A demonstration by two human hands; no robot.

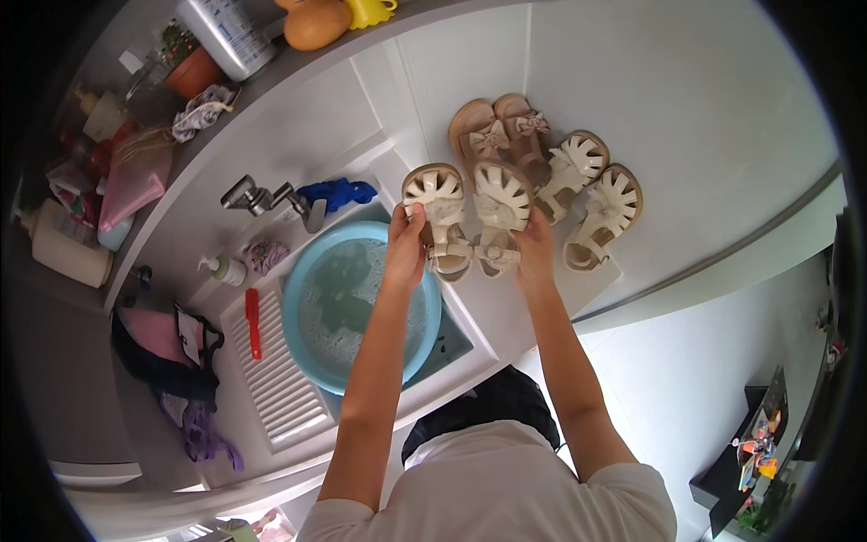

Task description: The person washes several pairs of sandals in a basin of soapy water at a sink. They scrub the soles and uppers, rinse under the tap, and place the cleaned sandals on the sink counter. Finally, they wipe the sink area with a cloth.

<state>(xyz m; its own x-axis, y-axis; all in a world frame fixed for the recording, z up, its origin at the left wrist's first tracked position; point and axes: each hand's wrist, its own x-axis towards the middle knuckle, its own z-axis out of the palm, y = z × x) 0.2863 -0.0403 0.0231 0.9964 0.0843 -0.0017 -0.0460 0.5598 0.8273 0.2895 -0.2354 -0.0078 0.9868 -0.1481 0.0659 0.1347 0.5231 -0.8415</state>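
My left hand (406,251) grips a cream caged sandal (435,196) by its outer side, above the rim of a light-blue basin (296,318). In my right hand (537,247) is a matching cream sandal (502,196), held side by side with the first, toes pointing away from me. Just beyond, a pair of brown sandals with bows (489,139) stands on the counter, partly hidden by the held ones. To their right rests another cream pair, one sandal (576,162) behind the other sandal (613,203). Cloudy, sudsy water (342,291) fills much of the basin.
The basin sits in a sink (467,332) with a ribbed washboard (271,379), where a red brush (252,324) lies. A faucet (278,196), blue cloth (339,194) and pump bottle (225,269) are behind. A crowded shelf (271,81) curves overhead at left; a wall borders the right.
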